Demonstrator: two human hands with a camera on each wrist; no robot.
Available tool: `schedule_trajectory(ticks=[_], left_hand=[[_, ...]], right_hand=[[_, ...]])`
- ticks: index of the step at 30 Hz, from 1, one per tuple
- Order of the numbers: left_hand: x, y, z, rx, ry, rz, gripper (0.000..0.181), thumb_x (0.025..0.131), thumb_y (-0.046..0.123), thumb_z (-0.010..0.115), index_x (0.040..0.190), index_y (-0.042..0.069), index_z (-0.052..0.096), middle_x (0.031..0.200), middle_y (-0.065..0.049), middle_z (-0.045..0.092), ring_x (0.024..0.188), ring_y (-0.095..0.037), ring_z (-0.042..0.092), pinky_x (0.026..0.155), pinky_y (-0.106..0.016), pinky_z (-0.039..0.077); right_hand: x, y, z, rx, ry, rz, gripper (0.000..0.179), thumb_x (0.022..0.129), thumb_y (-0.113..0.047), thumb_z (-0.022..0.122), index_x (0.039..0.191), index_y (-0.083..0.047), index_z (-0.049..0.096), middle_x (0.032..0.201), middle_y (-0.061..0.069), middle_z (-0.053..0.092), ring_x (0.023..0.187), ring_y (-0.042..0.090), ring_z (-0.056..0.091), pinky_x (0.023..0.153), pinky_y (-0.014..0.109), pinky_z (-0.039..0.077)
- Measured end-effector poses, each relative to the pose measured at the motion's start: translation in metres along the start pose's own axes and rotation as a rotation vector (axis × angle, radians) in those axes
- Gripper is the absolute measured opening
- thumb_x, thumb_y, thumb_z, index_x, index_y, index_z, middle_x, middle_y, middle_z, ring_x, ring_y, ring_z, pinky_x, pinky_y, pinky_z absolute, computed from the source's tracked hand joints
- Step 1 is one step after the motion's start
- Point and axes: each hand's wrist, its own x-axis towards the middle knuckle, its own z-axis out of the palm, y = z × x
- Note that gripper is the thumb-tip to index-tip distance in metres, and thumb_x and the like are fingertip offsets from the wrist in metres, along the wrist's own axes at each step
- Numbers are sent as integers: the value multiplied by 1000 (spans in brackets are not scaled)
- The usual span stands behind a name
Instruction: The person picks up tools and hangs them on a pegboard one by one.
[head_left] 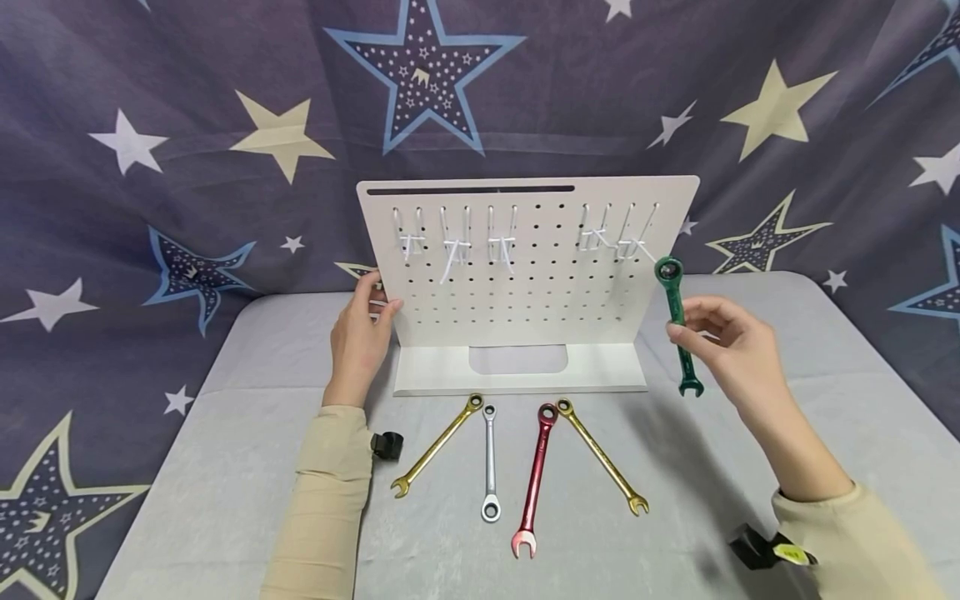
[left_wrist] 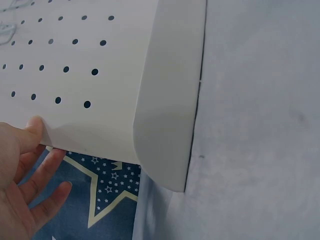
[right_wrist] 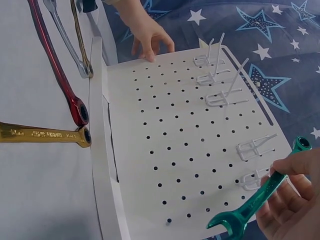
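Observation:
A green ratchet wrench (head_left: 678, 325) is pinched in my right hand (head_left: 731, 350), its ring end up and its open end down. It stands beside the right edge of a white pegboard (head_left: 517, 300), close to the rightmost hook (head_left: 636, 243). In the right wrist view the thumb lies across the wrench (right_wrist: 262, 195) near its ring end. My left hand (head_left: 362, 337) holds the pegboard's left edge. The left wrist view shows its thumb (left_wrist: 35, 129) on the front face and the other fingers (left_wrist: 42, 175) behind the edge.
Before the board's base (head_left: 517, 382) lie a gold wrench (head_left: 437, 448), a silver wrench (head_left: 491, 467), a red wrench (head_left: 534, 479) and a second gold wrench (head_left: 602, 454). Several white hooks (head_left: 456, 246) jut from the board's upper rows. A star-patterned cloth (head_left: 187, 83) hangs behind the grey-covered table (head_left: 210, 500).

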Motion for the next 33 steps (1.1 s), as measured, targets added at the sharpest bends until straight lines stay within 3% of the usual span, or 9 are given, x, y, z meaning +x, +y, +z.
schedule_trajectory(ticks=[22, 33], left_hand=[[0, 1, 0, -3, -10, -6, 44, 97, 24, 65, 137, 16, 50, 113, -11, 66, 102, -29, 65, 84, -48, 50], [0, 0, -1, 0, -14, -11, 45, 97, 25, 65, 138, 16, 49, 113, -11, 65, 102, -29, 64, 85, -47, 50]], right_hand=[[19, 15, 11, -91, 5, 54, 19, 90, -5, 72, 107, -11, 66, 86, -12, 64, 83, 4, 60, 77, 13, 48], [29, 26, 16, -20, 9, 66, 19, 88, -3, 73, 105, -10, 68, 84, -11, 65, 80, 4, 61, 74, 13, 48]])
